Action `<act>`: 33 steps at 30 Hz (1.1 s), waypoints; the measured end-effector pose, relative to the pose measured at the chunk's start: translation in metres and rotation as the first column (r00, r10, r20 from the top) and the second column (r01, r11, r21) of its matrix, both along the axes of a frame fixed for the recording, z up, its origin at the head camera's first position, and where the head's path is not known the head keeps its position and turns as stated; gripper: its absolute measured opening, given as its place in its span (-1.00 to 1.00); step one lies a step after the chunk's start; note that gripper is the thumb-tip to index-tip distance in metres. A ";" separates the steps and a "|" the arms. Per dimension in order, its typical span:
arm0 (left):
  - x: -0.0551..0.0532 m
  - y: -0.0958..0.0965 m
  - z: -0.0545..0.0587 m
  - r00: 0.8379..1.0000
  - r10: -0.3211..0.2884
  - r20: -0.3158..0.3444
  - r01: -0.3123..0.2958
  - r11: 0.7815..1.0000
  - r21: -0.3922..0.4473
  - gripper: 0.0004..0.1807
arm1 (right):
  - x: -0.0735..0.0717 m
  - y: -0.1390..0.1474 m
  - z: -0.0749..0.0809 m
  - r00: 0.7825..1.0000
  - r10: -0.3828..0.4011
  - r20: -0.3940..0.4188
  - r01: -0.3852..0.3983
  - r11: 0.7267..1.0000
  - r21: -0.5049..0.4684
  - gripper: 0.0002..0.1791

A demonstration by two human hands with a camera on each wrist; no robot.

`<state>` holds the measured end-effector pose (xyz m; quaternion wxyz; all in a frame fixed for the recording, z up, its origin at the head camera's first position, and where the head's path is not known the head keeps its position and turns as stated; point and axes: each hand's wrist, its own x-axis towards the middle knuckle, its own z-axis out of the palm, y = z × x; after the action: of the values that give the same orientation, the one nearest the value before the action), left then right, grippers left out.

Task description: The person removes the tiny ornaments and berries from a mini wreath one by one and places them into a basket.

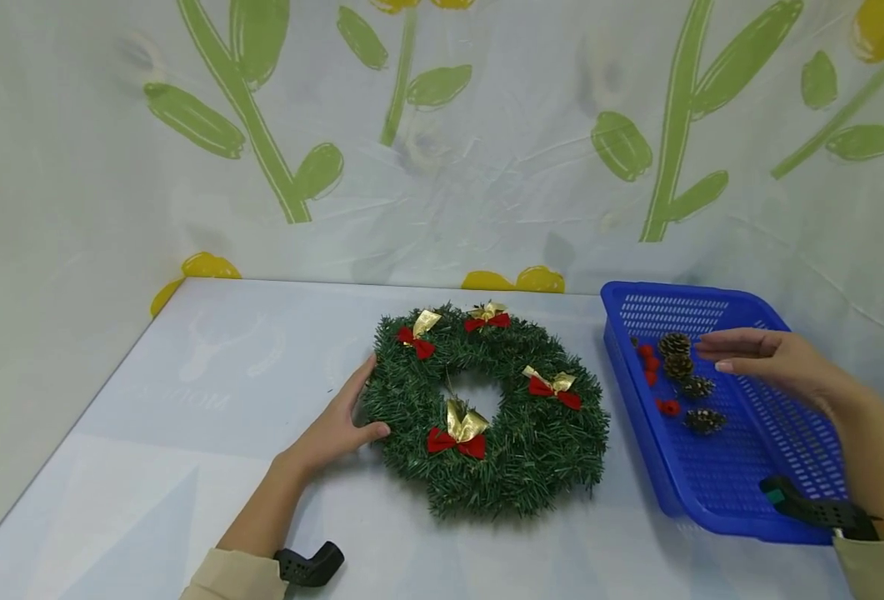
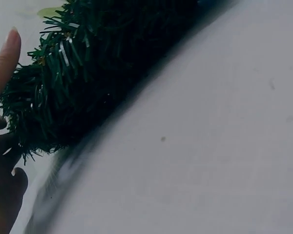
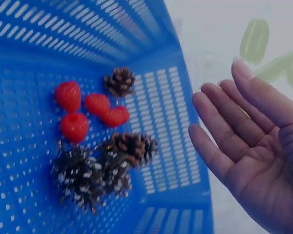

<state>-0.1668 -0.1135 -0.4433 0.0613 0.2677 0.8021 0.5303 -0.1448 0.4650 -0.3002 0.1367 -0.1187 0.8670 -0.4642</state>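
A green artificial wreath (image 1: 412,400) lies on the table, with several red-and-gold bows (image 1: 456,442) on it. My left hand (image 1: 340,425) holds its left edge; in the left wrist view the thumb (image 2: 7,61) and curled fingers stand on either side of the greenery. My right hand (image 1: 794,367) hovers over the blue basket (image 1: 659,467), palm visible and holding nothing in the right wrist view. Pine cones (image 3: 80,175), some white-tipped, and several red berry-like balls (image 3: 74,127) lie in the basket, near the right fingertips in the head view.
The blue basket stands right of the wreath on the white table (image 1: 209,400). Behind the table hangs a pale cloth backdrop (image 1: 501,200) with green stems and yellow flowers. Dark wrist devices (image 1: 310,565) sit on both forearms.
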 end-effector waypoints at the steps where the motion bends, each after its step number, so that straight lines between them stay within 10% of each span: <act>1: 0.000 0.001 0.001 1.000 0.004 -0.005 -0.004 1.000 -0.007 0.13 | 0.000 -0.003 0.002 1.000 0.015 -0.013 -0.015 1.000 -0.002 -0.56; 20: 0.013 0.003 0.041 0.933 0.142 -0.331 -0.173 0.983 -0.067 0.16 | 0.018 -0.064 0.038 0.949 0.144 -0.280 -0.126 0.989 0.081 -0.50; 23: 0.015 0.003 0.050 0.871 0.127 -0.475 -0.190 0.978 -0.086 0.18 | 0.025 -0.077 0.043 0.939 0.139 -0.314 -0.116 0.989 0.090 -0.49; 28: 0.017 0.004 0.062 0.698 0.116 -0.707 -0.250 0.964 -0.088 0.18 | 0.037 -0.101 0.046 0.924 0.105 -0.367 -0.077 0.993 0.090 -0.48; 33: 0.025 0.004 0.076 0.636 0.108 -0.764 -0.305 0.945 -0.119 0.17 | 0.047 -0.121 0.040 0.877 0.087 -0.473 -0.098 0.995 0.002 -0.46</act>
<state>-0.1414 -0.1092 -0.3672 -0.3037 0.3583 0.8384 0.2767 -0.0974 0.3439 -0.2598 -0.0582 -0.2710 0.8624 -0.4237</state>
